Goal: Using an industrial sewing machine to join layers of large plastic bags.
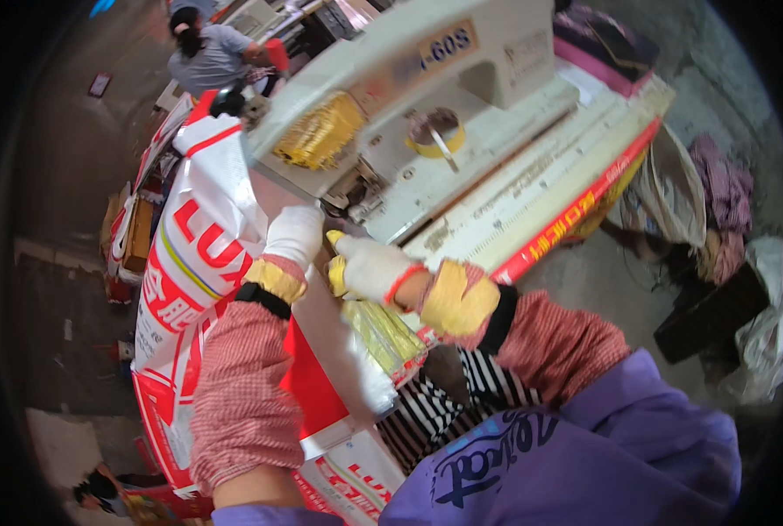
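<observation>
My left hand (293, 235), in a white glove, is closed at the edge of a large white and red printed bag (200, 237), just left of the needle area of an industrial sewing machine (356, 188). Close beside it, my right hand (372, 267), gloved in white with yellow fingertips, has its fingers bent together. Whatever those fingers pinch is too small or hidden to name. The bag drapes over the left side of the machine table and down towards my lap. A bundle of yellowish plastic strips (384, 335) lies below my right hand.
A roll of yellow tape (435, 136) sits on the machine bed, and a yellow bundle (321, 130) is fixed to its head. Another person (207, 57) works at the far left. At right are a sack (672, 193), cloth (723, 180) and a dark block (711, 311).
</observation>
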Tool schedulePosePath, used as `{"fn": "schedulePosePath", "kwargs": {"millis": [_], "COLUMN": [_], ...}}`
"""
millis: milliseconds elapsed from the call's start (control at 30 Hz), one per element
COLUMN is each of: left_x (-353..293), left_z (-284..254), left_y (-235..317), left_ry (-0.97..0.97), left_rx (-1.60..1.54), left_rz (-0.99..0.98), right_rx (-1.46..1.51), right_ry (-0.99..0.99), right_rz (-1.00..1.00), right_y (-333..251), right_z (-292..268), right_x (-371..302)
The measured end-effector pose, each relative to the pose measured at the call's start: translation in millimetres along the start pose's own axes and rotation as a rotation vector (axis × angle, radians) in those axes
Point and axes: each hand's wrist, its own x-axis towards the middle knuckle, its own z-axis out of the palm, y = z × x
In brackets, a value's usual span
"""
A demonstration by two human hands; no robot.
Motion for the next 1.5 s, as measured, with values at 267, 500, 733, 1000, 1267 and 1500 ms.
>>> {"fn": "schedulePosePath", "kwargs": {"millis": [267, 500, 733, 1000, 1267, 1500], "left_x": [-166.8, -342.8, -438.1, -479.6, -557.7, -636.1], "left_z": [-27.2, -98.6, 51.6, 106.3, 144.6, 280.9], "left_y": [-27.1, -29.8, 29.3, 90.2, 242.7, 485.2], "left_ry": [0.146, 0.797, 0.909, 0.733, 1.037, 0.502], "left_rx": [0.049, 0.334, -1.099, -1.696, -1.732, -1.148], "left_rz": [0.173, -0.411, -1.457, -1.243, -1.723, -2.511], "right_rx": [-0.722, -0.812, -0.407, 1.076, 1.125, -0.294], "right_ry": [0.014, -0.516, -1.394, -1.031, -0.356, -0.596], "right_rz": [-0.436, -0.482, -0.431, 0.244, 0.334, 0.006], "right_y": [-16.4, -111.8, -175.2, -20.2, 20.9, 9.6], "right_z": [38.7, 134.3, 134.8, 63.4, 76.3, 198.1], "right_x": [14.9, 6.2, -108.1, -89.6, -59.5, -193.0]}}
